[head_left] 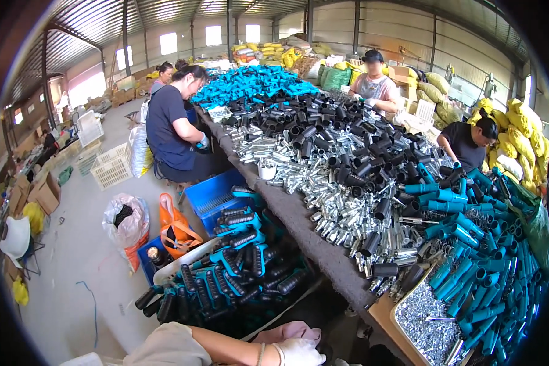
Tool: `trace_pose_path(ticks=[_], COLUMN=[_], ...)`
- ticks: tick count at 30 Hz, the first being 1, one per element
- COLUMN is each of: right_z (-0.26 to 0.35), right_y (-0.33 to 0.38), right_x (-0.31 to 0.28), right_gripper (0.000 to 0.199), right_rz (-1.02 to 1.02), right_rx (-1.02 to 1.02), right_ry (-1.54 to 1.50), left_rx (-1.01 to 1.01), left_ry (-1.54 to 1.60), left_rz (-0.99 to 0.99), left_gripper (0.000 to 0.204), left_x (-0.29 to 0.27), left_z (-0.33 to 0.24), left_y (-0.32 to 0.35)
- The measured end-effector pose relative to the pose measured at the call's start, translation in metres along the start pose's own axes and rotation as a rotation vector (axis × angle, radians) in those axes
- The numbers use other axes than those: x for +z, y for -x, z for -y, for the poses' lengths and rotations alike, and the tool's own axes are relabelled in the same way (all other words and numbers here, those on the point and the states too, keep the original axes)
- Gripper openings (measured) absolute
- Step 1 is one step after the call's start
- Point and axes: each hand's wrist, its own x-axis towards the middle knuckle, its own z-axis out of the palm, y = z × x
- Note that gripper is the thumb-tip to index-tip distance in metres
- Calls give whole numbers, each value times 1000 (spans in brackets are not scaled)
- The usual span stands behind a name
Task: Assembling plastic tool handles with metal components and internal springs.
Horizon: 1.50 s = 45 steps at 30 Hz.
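My left hand point(300, 352), in a white glove, shows at the lower edge. Its fingers look curled, and whatever they may hold is hidden. A pink cloth point(291, 332) lies just behind it. My right hand is not seen. To the left of the table's edge is a heap of black-and-teal handles point(222, 277) with ribbed grips. Ahead and to the right stands a shallow tray point(402, 329) full of small shiny metal pieces point(430, 320). Teal tubes point(470, 274) are piled beside that tray.
The long table point(299, 222) bears heaped metal fittings point(329, 207), black sleeves point(360, 158) and blue parts point(256, 82). Co-workers point(174, 122) stand around it. Left of it are a blue crate point(216, 198), an orange bag point(174, 222) and a white basket point(111, 168).
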Motion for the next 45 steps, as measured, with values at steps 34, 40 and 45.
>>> trace_pose_path(ticks=[34, 40, 45], right_z=[-17, -14, -22], right_y=[18, 20, 28], right_x=[40, 36, 56], right_gripper=[38, 40, 38], right_rz=[195, 195, 182], right_rx=[503, 523, 535], right_ry=[-1053, -1030, -1006], left_rx=[134, 134, 3], left_ry=[375, 419, 554], left_rz=[-359, -449, -470], left_gripper=[25, 22, 14], left_x=[-124, -126, -127], left_z=[-39, -43, -51], left_y=[-18, -20, -14])
